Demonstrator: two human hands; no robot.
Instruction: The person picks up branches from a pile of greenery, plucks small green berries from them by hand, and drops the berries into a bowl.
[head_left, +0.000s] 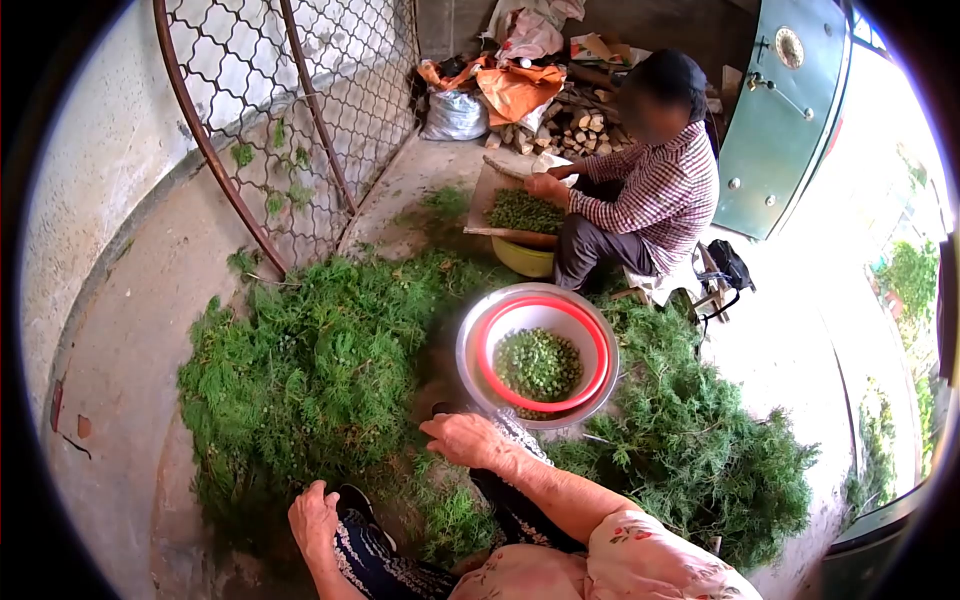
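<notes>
My left hand is at my left knee, beside the pile of green conifer sprigs, its fingers curled in. Over my other knee is my right hand, fingers bent and drawn together, close to the near side of the metal basin. I cannot tell what, if anything, either hand holds. Inside the basin sits a red-rimmed white bowl with many small green seed cones in it.
A person sits opposite, hands over a tray of green cones above a yellow tub. More sprigs lie at right. A wire-mesh panel leans left; firewood and bags stand behind, a green door at right.
</notes>
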